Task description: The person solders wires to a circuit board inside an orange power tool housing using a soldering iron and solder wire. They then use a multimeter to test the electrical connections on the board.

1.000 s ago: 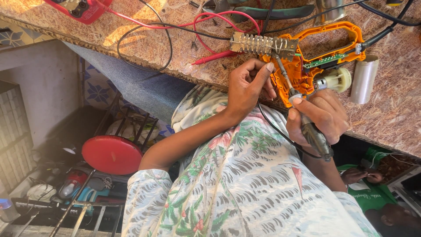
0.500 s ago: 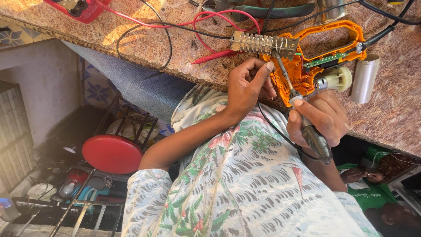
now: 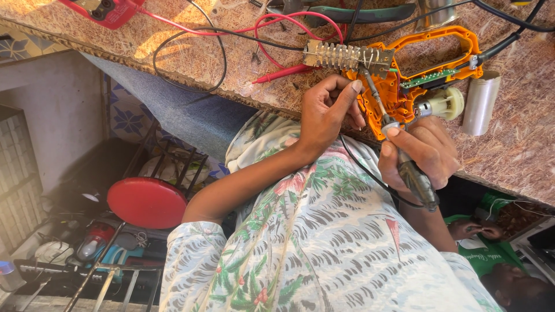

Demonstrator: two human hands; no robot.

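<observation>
An opened orange plastic tool housing lies on the speckled worktop, with a green circuit board and a small white motor inside. A metal coil heating element sticks out of its left end. My left hand grips the housing's near edge, index finger stretched toward the element. My right hand is closed around a dark-handled soldering iron. Its thin tip reaches up into the housing just below the element.
A red multimeter sits at the worktop's far left, with red and black leads looping to a red probe. Green-handled pliers and a silver cylinder lie nearby. A red stool stands on the floor. Another person in green is at bottom right.
</observation>
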